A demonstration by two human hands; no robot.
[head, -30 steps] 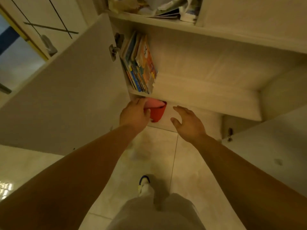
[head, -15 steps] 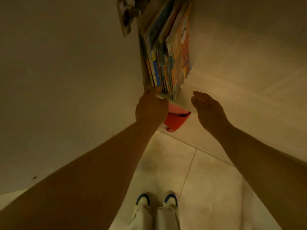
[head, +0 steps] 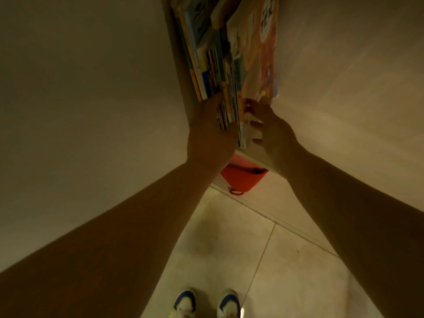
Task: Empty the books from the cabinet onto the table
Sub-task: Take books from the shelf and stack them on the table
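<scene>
A row of thin, colourful books [head: 229, 65] stands upright at the left end of a cabinet shelf [head: 325, 125]. My left hand [head: 210, 136] grips the left side of the bundle at its lower front corner, fingers going in among the spines. From the right, my right hand [head: 269, 129] holds the outermost orange-covered book [head: 261, 53], thumb and fingers curled on its lower edge. The lower ends of several books jut out past the shelf's front edge between my hands.
The open cabinet door [head: 87, 106] fills the left side. A red container [head: 241, 177] sits under the shelf, partly hidden by my wrists. Below are the tiled floor [head: 229, 249] and my two shoes [head: 206, 304].
Both hands rose from the shelf's front edge and closed on the books from either side. The camera moved closer, and the books' lower ends now stick out past the shelf.
</scene>
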